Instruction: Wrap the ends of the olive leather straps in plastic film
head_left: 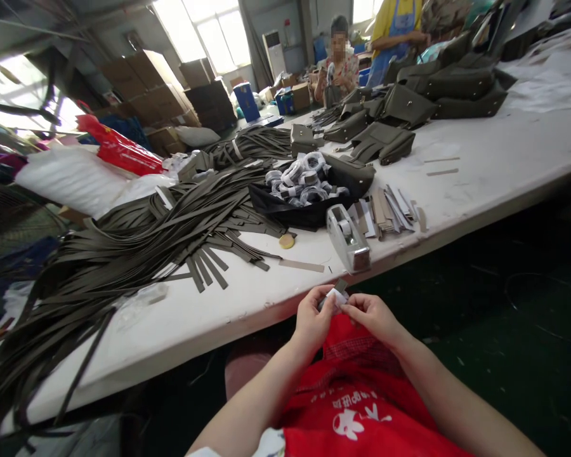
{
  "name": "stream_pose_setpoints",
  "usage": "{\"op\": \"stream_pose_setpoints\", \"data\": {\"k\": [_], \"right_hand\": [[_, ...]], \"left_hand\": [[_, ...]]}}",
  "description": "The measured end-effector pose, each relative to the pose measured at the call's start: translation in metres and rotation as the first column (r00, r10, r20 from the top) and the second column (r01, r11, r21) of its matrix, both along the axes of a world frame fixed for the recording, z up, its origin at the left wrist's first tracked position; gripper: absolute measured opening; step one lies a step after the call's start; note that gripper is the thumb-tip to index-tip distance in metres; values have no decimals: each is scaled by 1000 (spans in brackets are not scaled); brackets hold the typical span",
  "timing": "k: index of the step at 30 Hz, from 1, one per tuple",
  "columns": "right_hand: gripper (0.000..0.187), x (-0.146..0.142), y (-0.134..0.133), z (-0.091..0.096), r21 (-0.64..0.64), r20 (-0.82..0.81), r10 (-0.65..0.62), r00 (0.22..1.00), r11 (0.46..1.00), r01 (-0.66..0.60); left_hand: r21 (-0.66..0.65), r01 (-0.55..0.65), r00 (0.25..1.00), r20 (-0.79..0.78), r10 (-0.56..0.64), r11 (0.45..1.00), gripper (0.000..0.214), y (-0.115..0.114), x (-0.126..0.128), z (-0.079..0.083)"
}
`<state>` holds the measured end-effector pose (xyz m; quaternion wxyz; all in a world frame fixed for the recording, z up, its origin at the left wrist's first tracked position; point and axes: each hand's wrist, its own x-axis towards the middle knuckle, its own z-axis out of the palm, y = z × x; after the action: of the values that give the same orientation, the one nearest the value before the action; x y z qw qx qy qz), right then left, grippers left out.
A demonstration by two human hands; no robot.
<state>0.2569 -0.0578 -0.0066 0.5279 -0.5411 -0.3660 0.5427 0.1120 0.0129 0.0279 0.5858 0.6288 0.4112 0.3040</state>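
The left hand was closed on a small grey and white bundle. The right hand pinched the same bundle from the other side. It was up off the table, just by the edge, above the red apron. A tape holder sat near, and long dark straps lay in a big heap.

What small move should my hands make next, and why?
I'd probably smooth the white piece down with the right hand while the left hand steadies it: both hands' fingers are on it, and it sits against a dark piece whose end sticks out.
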Motion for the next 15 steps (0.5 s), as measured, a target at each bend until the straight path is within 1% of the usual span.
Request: {"op": "stream_pose_setpoints", "data": {"k": [3, 5, 7, 9, 10, 11, 13, 15], "right_hand": [[38, 10, -6, -8, 20, -95, 36, 995, 999, -35], [36, 16, -12, -10, 52, -158, 48, 986, 998, -40], [37, 21, -17, -10, 77, -206, 13, 978, 997, 3], [37, 24, -20, -9, 92, -257, -57, 965, 992, 83], [38, 25, -22, -8, 98, -286, -92, 954, 987, 125], [38, 25, -23, -7, 104, -318, -126, 940, 981, 166], [39, 26, -25, -6, 110, -379, -182, 907, 965, 239], [39, 29, -27, -7, 113, -396, -231, 889, 948, 297]], "left_hand": [[-26, -9, 1000, -23, 8, 1000, 39, -5, 11, -3], [-10, -10, 999, -43, 9, 1000, 39, -9, 19, -1], [34, -6, 998, -65, 8, 999, 35, -14, 30, 6], [139, 13, 995, -104, 1, 990, 28, -21, 42, 14], [221, 29, 992, -124, -1, 975, 25, -25, 48, 18], [313, 46, 990, -140, -2, 949, 21, -29, 53, 22], [488, 87, 990, -141, -20, 868, 18, -39, 63, 25], [615, 117, 991, -126, -50, 780, 19, -50, 70, 23]]}}
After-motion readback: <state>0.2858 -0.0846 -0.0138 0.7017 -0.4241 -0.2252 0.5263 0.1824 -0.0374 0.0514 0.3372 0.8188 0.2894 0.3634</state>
